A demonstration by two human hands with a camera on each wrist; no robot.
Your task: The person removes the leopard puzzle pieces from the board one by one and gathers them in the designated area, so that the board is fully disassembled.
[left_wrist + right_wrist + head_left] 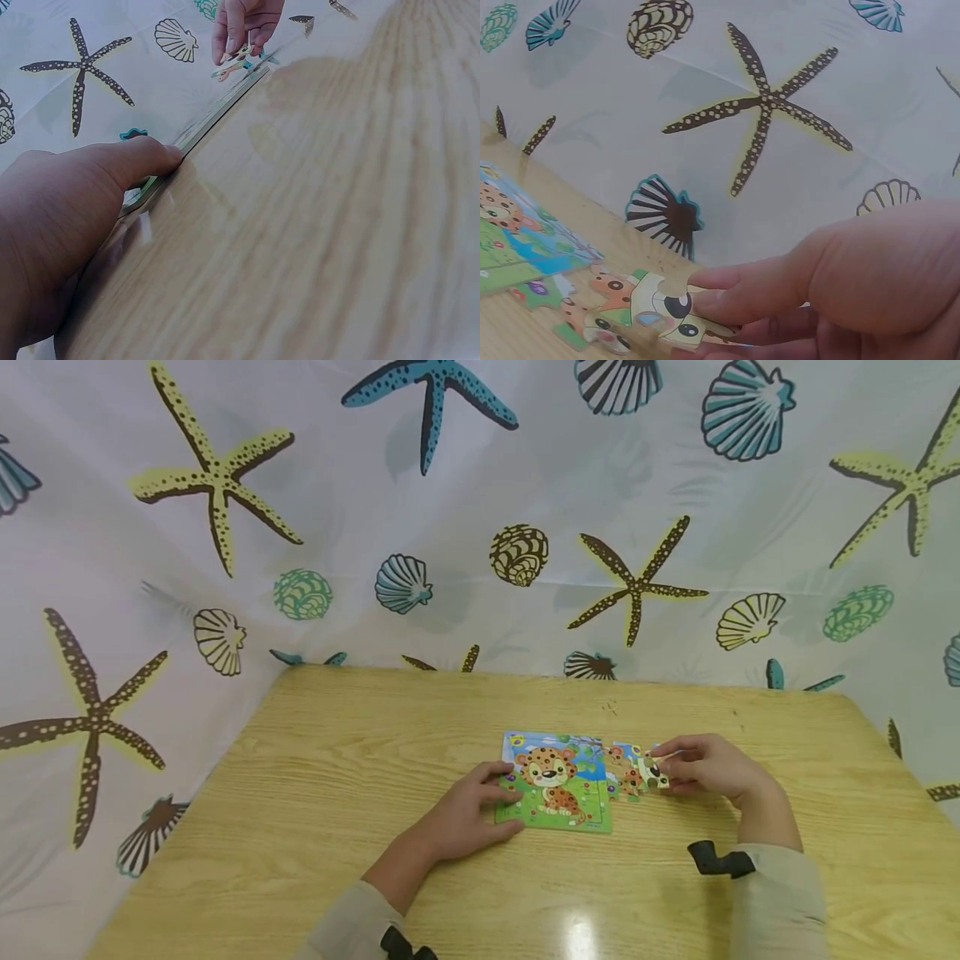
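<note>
Seen from the head, the left hand (472,810) points to 2 o'clock, its fingers (501,795) spread out. The right arm (771,817) points to 12 o'clock, and the right hand (712,767) bends to 10 o'clock, fingers curled in a pinch.

The tabletop (300,777) looks like wood or wood-effect laminate, smooth with streaky tan grain and glossy enough to throw back a bright patch of light. Behind it hangs a thin, smooth sheet (337,493), cloth or plastic, with soft creases and a faint sheen. The puzzle board (551,777) and puzzle pieces (628,777) have smooth, printed faces, perhaps card or thin wood. The beige sleeve (780,893) is matt cloth; the black wrist fitting (716,860) resembles dull plastic.
</note>
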